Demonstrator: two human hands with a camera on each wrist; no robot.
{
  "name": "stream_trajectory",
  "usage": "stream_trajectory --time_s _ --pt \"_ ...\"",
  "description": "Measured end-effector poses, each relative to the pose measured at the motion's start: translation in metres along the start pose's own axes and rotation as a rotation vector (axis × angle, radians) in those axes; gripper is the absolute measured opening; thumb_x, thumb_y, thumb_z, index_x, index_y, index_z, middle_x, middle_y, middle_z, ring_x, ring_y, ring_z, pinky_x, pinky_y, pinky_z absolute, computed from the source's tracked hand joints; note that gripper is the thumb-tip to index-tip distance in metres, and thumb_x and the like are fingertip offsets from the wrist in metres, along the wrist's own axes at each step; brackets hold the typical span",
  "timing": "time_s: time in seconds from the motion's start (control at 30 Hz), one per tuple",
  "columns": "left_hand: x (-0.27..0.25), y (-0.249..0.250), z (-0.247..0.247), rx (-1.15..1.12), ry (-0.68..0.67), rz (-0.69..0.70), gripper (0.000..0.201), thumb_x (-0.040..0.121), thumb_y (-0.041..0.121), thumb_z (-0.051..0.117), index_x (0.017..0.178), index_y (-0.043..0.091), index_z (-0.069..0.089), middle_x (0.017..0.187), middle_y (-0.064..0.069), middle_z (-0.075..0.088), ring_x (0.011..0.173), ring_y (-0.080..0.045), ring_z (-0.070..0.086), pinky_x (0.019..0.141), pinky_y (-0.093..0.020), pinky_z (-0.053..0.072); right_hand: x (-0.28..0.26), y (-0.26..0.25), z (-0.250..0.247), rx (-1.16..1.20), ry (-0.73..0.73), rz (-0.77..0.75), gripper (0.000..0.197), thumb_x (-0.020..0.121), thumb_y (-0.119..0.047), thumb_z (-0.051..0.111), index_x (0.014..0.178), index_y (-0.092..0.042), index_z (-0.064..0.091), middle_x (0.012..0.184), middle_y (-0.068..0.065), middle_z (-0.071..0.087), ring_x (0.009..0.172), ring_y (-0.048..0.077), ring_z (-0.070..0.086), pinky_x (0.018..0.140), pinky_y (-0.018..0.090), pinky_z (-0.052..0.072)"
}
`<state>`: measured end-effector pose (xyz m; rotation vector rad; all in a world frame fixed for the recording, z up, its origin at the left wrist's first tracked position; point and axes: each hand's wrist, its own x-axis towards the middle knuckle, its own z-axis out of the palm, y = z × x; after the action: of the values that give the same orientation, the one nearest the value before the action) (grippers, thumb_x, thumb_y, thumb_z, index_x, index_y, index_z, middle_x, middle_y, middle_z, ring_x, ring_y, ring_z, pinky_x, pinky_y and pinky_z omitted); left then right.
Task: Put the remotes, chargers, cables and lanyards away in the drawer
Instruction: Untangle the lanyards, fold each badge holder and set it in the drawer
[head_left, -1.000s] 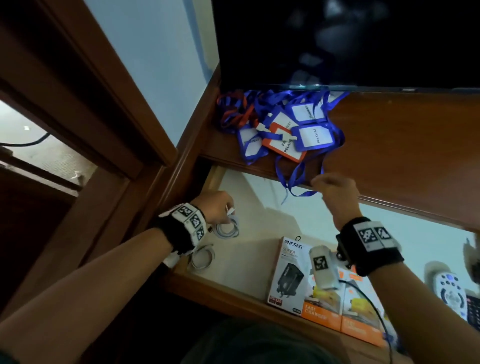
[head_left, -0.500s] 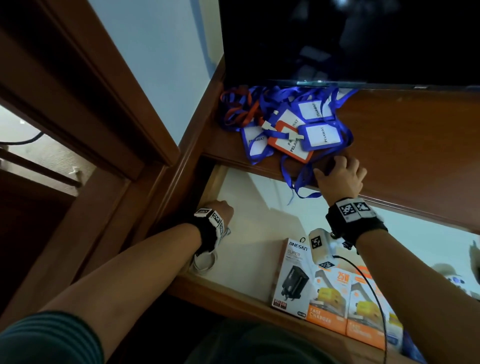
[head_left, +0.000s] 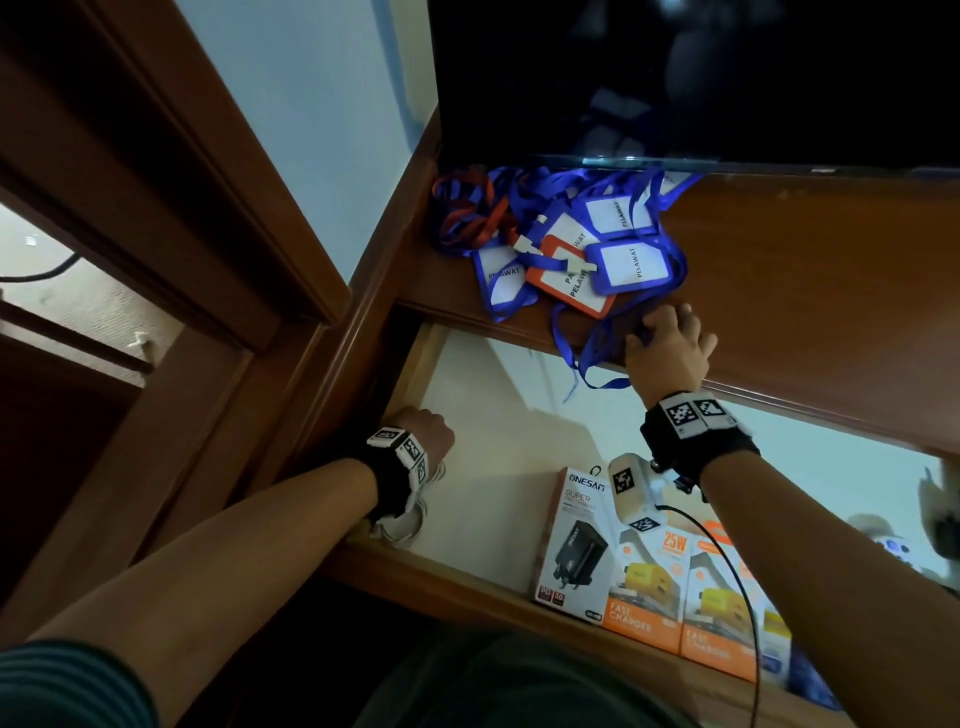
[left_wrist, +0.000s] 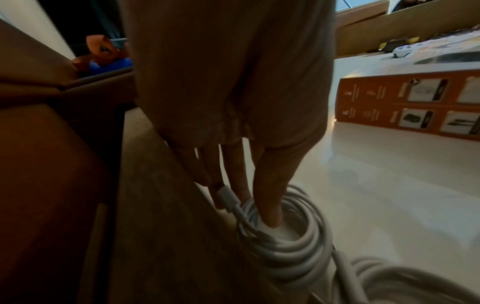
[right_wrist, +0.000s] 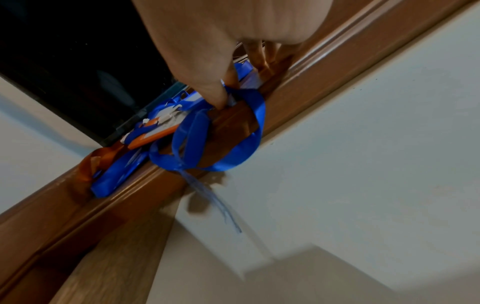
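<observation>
Here, a brown wooden table (head_left: 810, 291) stands against a pale blue wall (head_left: 311, 130), a dark TV (head_left: 675, 78) on its back edge. Below its front edge the drawer (head_left: 509, 415) stands open, its pale floor mostly bare at 12 o'clock. Lanyards (head_left: 566, 244) lie heaped on the table at 11 o'clock: four blue badge holders and one orange can be counted, with blue and orange straps tangled. Three charger boxes (head_left: 644, 571) line the drawer's front wall at 5 o'clock, and a remote (head_left: 883, 540) lies at 3. Two white cable coils (left_wrist: 280, 232) sit in the drawer's front left corner. The left hand (head_left: 423, 434) has its fingers down in one coil, a plug between them. The right hand (head_left: 667, 353) pinches a blue strap (right_wrist: 233, 131) draped over the table edge.
</observation>
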<state>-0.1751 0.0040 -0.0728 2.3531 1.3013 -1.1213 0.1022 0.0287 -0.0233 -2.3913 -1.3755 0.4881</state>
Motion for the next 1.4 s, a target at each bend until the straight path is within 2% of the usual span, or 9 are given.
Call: stream_trajectory --time_s 0.23,0.4,0.5,0.63,0.73,0.87,1.07,1.27,1.4 --pt "-0.007 0.000 -0.003 -0.190 0.070 0.034 0.031 0.090 0.018 0.051 0.120 0.014 0.055 0.125 -0.009 0.051 0.111 -0.028 0.053 0.090 -0.037 0.044 0.011 0.005 -0.007 0.002 -0.015 -0.018 0.025 0.084 -0.007 0.052 0.107 -0.009 0.062 0.142 0.016 0.040 0.126 0.039 0.033 0.096 0.039 0.033" --pt "-0.005 0.003 -0.036 -0.520 0.178 0.036 0.032 0.085 0.026 0.058 0.117 0.025 0.058 0.124 -0.002 0.048 0.114 -0.020 0.052 0.096 -0.033 0.042 0.030 -0.006 -0.024 -0.001 -0.129 0.029 0.031 0.066 -0.029 0.050 0.084 -0.007 0.062 0.107 0.016 0.060 0.111 0.036 0.047 0.083 0.035 0.033" --pt "-0.004 0.006 -0.061 -0.632 0.247 0.060 0.032 0.084 0.031 0.061 0.115 0.026 0.059 0.123 0.000 0.049 0.116 -0.018 0.050 0.099 -0.035 0.041 0.040 -0.026 -0.035 0.010 -0.065 -0.101 0.050 0.071 -0.037 0.052 0.108 -0.005 0.059 0.122 0.015 0.053 0.120 0.035 0.042 0.092 0.038 0.035" --pt "-0.007 0.006 -0.089 -0.790 0.385 0.119 0.027 0.082 0.029 0.065 0.108 0.022 0.064 0.115 0.002 0.057 0.112 -0.016 0.053 0.096 -0.028 0.041 0.059 -0.054 -0.040 -0.131 -0.249 -0.338 0.059 0.080 -0.030 0.059 0.135 -0.014 0.043 0.144 0.012 0.039 0.133 0.037 0.032 0.105 0.045 0.031" --pt "-0.018 0.003 -0.109 -0.906 0.530 0.131 0.022 0.082 0.024 0.070 0.103 0.017 0.068 0.098 0.007 0.059 0.094 -0.011 0.059 0.088 -0.022 0.043 0.071 -0.062 -0.042 -0.355 -0.346 -0.369 0.071 0.086 -0.023 0.059 0.147 -0.027 0.024 0.156 0.004 0.021 0.140 0.040 0.017 0.107 0.056 0.027" --pt "-0.025 -0.004 -0.123 -1.135 0.611 0.161 0.012 0.079 0.019 0.074 0.088 0.024 0.069 0.089 0.009 0.066 0.086 -0.012 0.065 0.084 -0.028 0.051 0.079 -0.066 -0.042 -0.534 -0.285 -0.453 0.063 0.088 -0.028 0.056 0.144 -0.031 0.028 0.149 0.005 0.030 0.134 0.040 0.022 0.104 0.054 0.030" --pt "-0.030 -0.015 -0.148 -1.125 0.719 0.153 0.013 0.080 0.017 0.073 0.090 0.024 0.067 0.097 0.007 0.066 0.086 -0.011 0.061 0.076 -0.015 0.045 0.085 -0.074 -0.055 -0.496 -0.087 -0.547 0.034 0.085 -0.013 0.051 0.118 -0.015 0.054 0.120 0.008 0.055 0.121 0.033 0.039 0.092 0.043 0.039" --pt "-0.017 -0.013 -0.194 -1.239 0.794 0.141 0.064 0.076 0.014 0.076 0.131 0.015 0.043 0.120 0.000 0.050 0.109 -0.017 0.053 0.089 -0.021 0.038 0.091 -0.095 -0.108 -0.054 0.005 -0.438 0.026 0.080 -0.011 0.053 0.106 -0.012 0.058 0.099 0.023 0.064 0.096 0.039 0.060 0.075 0.037 0.047" --pt "-0.008 -0.003 -0.236 -1.219 0.938 0.100 0.092 0.068 0.018 0.083 0.141 0.009 0.028 0.141 -0.013 0.031 0.131 -0.027 0.034 0.109 -0.032 0.029 0.082 -0.110 -0.163 0.170 0.080 -0.379 0.020 0.081 -0.016 0.062 0.100 -0.014 0.058 0.100 0.020 0.066 0.095 0.035 0.061 0.071 0.032 0.042"
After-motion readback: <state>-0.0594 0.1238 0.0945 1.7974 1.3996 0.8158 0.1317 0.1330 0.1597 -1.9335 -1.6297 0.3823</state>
